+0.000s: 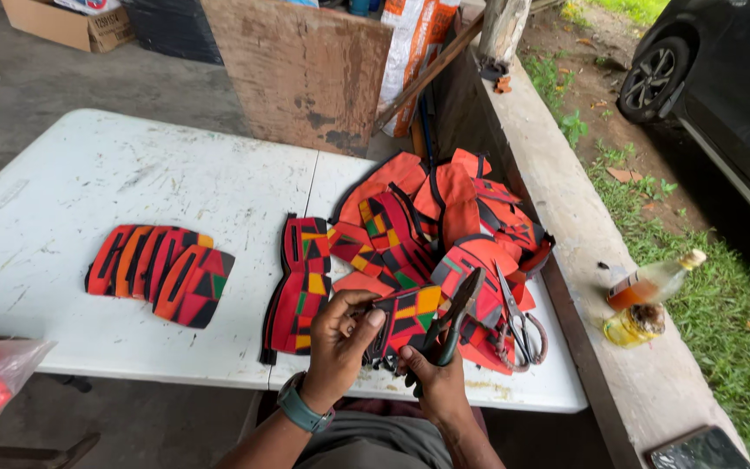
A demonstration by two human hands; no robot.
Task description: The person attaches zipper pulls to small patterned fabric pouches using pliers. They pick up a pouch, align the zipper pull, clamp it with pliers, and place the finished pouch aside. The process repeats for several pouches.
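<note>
Worn white folding table point(132, 200); weathered plywood board point(301, 69) leaning behind it, brown cardboard box point(67, 22) on the floor, two amber glass bottles point(644, 300) on the concrete ledge point(557, 182), dark car point(722, 78) on grass.

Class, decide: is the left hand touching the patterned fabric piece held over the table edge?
Touching. The head view shows the left hand with its thumb pressed on the patterned fabric piece.

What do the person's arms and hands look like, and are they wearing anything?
Both forearms are bare, with no sleeves and no gloves. The left hand has a grey-green watch strapped round its wrist. The right hand wears nothing that shows: no watch or band, and no rings can be made out.
</note>
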